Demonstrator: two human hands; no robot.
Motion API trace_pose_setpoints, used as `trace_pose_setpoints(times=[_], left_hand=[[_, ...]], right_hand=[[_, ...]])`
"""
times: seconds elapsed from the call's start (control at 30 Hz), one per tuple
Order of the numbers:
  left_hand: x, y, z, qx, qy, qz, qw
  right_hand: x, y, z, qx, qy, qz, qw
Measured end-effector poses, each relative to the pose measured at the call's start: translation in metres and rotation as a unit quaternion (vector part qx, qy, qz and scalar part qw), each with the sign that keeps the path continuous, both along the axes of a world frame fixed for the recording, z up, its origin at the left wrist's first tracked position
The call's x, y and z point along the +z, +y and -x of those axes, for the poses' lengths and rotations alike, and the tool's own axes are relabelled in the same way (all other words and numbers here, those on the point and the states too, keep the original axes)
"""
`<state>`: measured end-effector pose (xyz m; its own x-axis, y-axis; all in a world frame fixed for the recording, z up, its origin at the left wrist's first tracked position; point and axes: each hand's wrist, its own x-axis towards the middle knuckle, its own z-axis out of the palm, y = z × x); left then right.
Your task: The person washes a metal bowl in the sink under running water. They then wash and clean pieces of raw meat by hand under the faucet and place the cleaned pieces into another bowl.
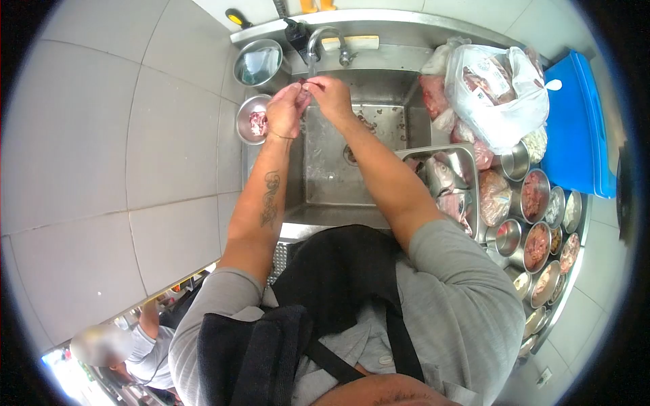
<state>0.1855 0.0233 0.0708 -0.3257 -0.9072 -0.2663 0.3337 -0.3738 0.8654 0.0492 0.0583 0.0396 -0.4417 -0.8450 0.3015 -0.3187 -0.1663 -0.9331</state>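
Under the running tap (323,35), at the sink's back left, my two hands meet at the fingertips. My left hand (287,111) is closed, its fingers curled beside the bowl. My right hand (330,97) pinches from the other side. A small dark red piece of meat (304,82) shows between the fingertips, mostly hidden by them. Left of my left hand stands a small steel bowl (245,123) with pink and red meat pieces (258,122) in it. Below the hands lies the steel sink (325,183), with brown scraps (365,122) on its floor.
At right, a steel tray (476,196) holds fish pieces (443,174). Beyond it are bagged meat (497,81), several steel bowls (535,196) of food and a blue box (575,125). A steel pot (277,78) stands back left. Another person (145,352) is at lower left.
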Motion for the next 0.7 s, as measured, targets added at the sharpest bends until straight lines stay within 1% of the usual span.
trace_pose_setpoints(times=[0.03, 0.07, 0.1, 0.17, 0.3, 0.37, 0.4, 0.5, 0.57, 0.6, 0.63, 0.67, 0.7], left_hand=[[0.004, 0.002, 0.0, 0.0, 0.0, 0.0, 1.0], [0.008, 0.004, 0.0, 0.002, -0.03, 0.006, 1.0], [0.01, 0.006, -0.001, 0.004, -0.059, 0.011, 0.998], [0.008, 0.004, -0.004, -0.002, -0.078, 0.026, 0.997], [0.013, 0.006, -0.003, 0.004, -0.136, 0.069, 0.988], [0.018, 0.008, -0.002, 0.004, -0.151, 0.077, 0.986], [0.02, 0.01, -0.001, 0.004, -0.166, 0.086, 0.982], [0.02, 0.014, 0.005, 0.0, -0.196, 0.111, 0.974], [0.02, 0.014, 0.007, 0.006, -0.185, 0.107, 0.977], [0.019, 0.014, 0.008, 0.012, -0.174, 0.104, 0.979], [0.018, 0.014, 0.009, 0.012, -0.173, 0.104, 0.979], [0.017, 0.015, 0.009, 0.001, -0.203, 0.131, 0.97], [0.016, 0.015, 0.008, -0.01, -0.234, 0.158, 0.959]], right_hand=[[0.003, 0.001, 0.002, 0.026, 0.006, -0.013, 1.0], [0.007, 0.002, 0.003, 0.052, 0.012, -0.027, 0.998], [0.009, 0.003, 0.004, 0.053, 0.012, -0.027, 0.998], [0.009, 0.005, 0.005, 0.07, 0.034, -0.011, 0.997], [0.008, 0.004, 0.005, 0.076, 0.082, -0.003, 0.994], [0.006, 0.003, 0.004, 0.05, 0.148, -0.001, 0.988], [0.005, 0.003, 0.003, 0.05, 0.148, -0.001, 0.988], [0.003, 0.0, 0.002, 0.038, 0.131, -0.004, 0.991], [0.008, 0.003, 0.0, 0.048, 0.057, 0.019, 0.997], [0.004, 0.002, 0.0, 0.048, 0.058, 0.018, 0.997], [0.001, 0.0, -0.001, 0.05, -0.002, 0.012, 0.999], [-0.002, -0.002, -0.002, 0.052, -0.062, 0.006, 0.997], [-0.006, -0.003, -0.003, 0.053, -0.063, 0.005, 0.997]])
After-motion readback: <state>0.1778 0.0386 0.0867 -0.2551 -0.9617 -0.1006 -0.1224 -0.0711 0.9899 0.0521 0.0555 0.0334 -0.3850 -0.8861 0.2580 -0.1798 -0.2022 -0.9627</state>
